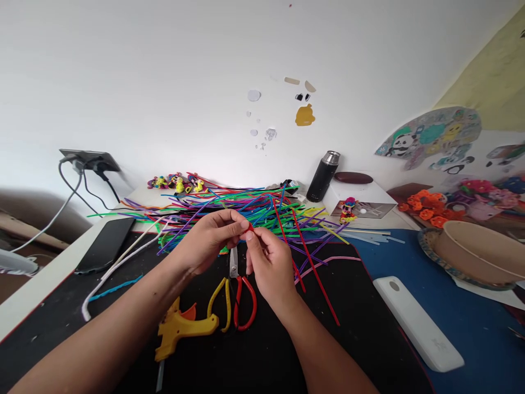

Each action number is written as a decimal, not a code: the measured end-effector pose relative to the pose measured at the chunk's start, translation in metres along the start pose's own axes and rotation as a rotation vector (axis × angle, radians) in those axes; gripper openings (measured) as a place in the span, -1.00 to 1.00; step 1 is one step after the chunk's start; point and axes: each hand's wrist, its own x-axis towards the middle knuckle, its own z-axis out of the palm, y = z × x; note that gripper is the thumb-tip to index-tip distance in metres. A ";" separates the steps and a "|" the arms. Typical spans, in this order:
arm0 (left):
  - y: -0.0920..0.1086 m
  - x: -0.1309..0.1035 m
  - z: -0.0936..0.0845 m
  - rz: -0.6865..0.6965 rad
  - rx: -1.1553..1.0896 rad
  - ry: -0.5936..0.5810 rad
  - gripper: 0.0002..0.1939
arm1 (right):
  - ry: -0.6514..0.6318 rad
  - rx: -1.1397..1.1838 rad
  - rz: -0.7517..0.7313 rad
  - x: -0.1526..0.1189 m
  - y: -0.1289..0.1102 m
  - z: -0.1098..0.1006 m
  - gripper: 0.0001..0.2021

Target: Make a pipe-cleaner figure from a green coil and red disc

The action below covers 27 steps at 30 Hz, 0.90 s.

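My left hand [213, 235] and my right hand [270, 265] meet above the black mat [254, 361]. The fingertips of both close on a small red piece [249, 227], which looks like pipe cleaner; most of it is hidden by the fingers. Just below lie scissors [245, 303] with a red handle loop, a yellow handle beside it, and their metal blades pointing away under my hands. A yellow glue gun [184, 325] rests on the mat beneath my left forearm. Behind my hands spreads a heap of coloured pipe cleaners [192, 210]. Red pipe cleaners [315, 268] stick out to the right.
A black phone [105, 245] lies at the left. Small pipe-cleaner figures [178, 183] sit by the wall, another figure [348, 210] by a white box [369, 194]. A black flask [323, 178] stands behind. Rightward are a white power bank [418, 323] and a bowl [484, 251].
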 end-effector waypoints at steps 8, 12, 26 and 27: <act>0.008 0.001 -0.014 -0.040 0.137 -0.160 -0.63 | 0.014 -0.033 -0.022 0.001 -0.005 -0.003 -0.71; 0.020 0.001 -0.024 -0.022 0.336 -0.252 -0.65 | -0.003 -0.087 -0.013 0.000 -0.006 -0.004 -0.70; 0.046 -0.005 -0.045 -0.015 0.746 -0.391 -0.77 | -0.107 -0.290 -0.142 -0.006 -0.004 0.002 -0.72; 0.046 -0.004 -0.045 -0.012 0.756 -0.390 -0.77 | -0.113 -0.303 -0.153 -0.006 -0.003 0.002 -0.73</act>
